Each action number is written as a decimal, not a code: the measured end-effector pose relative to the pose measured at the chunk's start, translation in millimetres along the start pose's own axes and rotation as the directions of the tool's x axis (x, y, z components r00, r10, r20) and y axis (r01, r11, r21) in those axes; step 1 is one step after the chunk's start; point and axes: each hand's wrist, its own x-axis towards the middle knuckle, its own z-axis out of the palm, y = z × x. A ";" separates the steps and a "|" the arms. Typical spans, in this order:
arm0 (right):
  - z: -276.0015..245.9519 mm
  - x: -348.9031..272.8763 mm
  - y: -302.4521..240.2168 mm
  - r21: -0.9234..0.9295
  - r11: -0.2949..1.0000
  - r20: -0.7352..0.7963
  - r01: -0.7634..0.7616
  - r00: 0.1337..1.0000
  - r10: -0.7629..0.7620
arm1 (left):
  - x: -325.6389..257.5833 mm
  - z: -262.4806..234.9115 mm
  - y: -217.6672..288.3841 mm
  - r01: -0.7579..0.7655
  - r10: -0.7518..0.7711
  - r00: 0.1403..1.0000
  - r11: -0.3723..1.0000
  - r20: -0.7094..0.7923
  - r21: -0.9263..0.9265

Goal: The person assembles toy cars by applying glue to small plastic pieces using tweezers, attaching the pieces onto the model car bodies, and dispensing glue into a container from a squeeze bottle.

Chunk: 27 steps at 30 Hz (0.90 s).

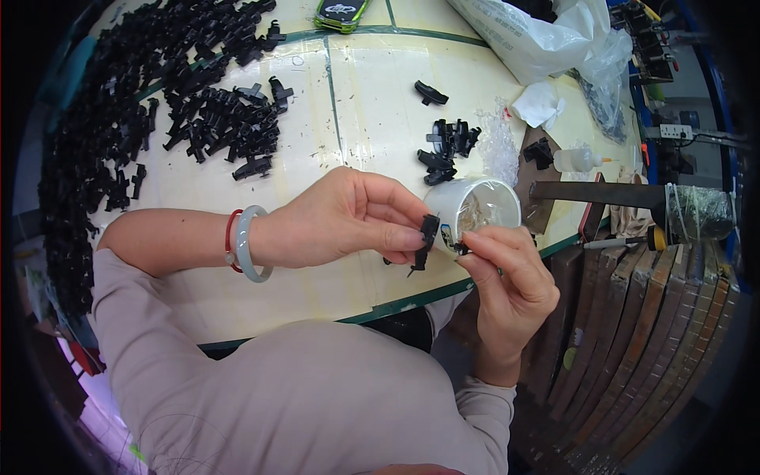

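Between the thumb and fingers of my left hand [348,218] is a black plastic part [426,241], held tilted, with a thin tip pointing down. My right hand [511,277] pinches a small dark piece [460,248] close beside it, a short gap to the right; its exact kind is too small to make out. Just behind both hands stands a white round tub [453,198] with clear film over its rim and pale thin bits inside. Several more black parts [450,141] lie on the table beyond the tub, and a single curved one [430,93] sits farther back.
A large heap of black parts [222,119] covers the table's left side. At the back are a green-edged device [342,14] and a white plastic bag [546,36]. On the right are a small squeeze bottle [582,159], a dark metal bar [598,192] and a screwdriver-like tool [621,242].
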 end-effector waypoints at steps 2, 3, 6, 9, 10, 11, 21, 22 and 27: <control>4.7 -2.2 1.0 0.035 0.999 -0.001 -0.024 1.000 0.024 | 0.0 0.5 -3.0 -0.010 0.011 1.000 1.000 0.014 -0.005; 5.9 -3.1 1.6 0.038 0.999 0.005 -0.016 1.000 0.015 | -0.2 1.1 -3.4 -0.013 0.013 0.999 1.000 0.033 -0.013; 8.0 -4.9 2.6 0.038 0.999 0.001 -0.018 1.000 0.018 | -1.7 4.5 -0.5 -0.010 0.010 1.000 1.000 0.016 0.008; 9.4 -4.2 2.9 0.028 0.999 -0.004 -0.016 1.000 0.016 | -2.1 4.1 -1.4 -0.027 0.027 0.999 0.999 0.023 0.024; 10.1 -3.9 2.7 0.025 1.000 -0.004 -0.009 1.000 0.009 | -2.3 4.1 -1.3 -0.030 0.029 0.999 0.999 0.022 0.023; 11.0 -3.6 2.5 0.022 1.000 -0.005 -0.003 1.000 0.003 | -2.3 3.8 -1.2 -0.028 0.027 0.999 0.999 0.026 0.024; 10.7 -7.7 -7.3 -0.181 0.976 0.002 0.124 0.992 -0.126 | -7.4 6.5 -3.3 0.023 -0.024 0.999 0.999 0.031 0.026; 11.2 -9.3 -6.7 -0.187 0.973 0.004 0.135 0.991 -0.137 | -7.6 6.9 -5.1 0.025 -0.026 0.999 0.999 0.031 0.025; 7.2 -4.7 -6.8 -0.283 0.926 0.062 0.248 0.969 -0.241 | -3.9 7.6 -2.9 -0.048 0.046 0.999 0.991 0.023 0.124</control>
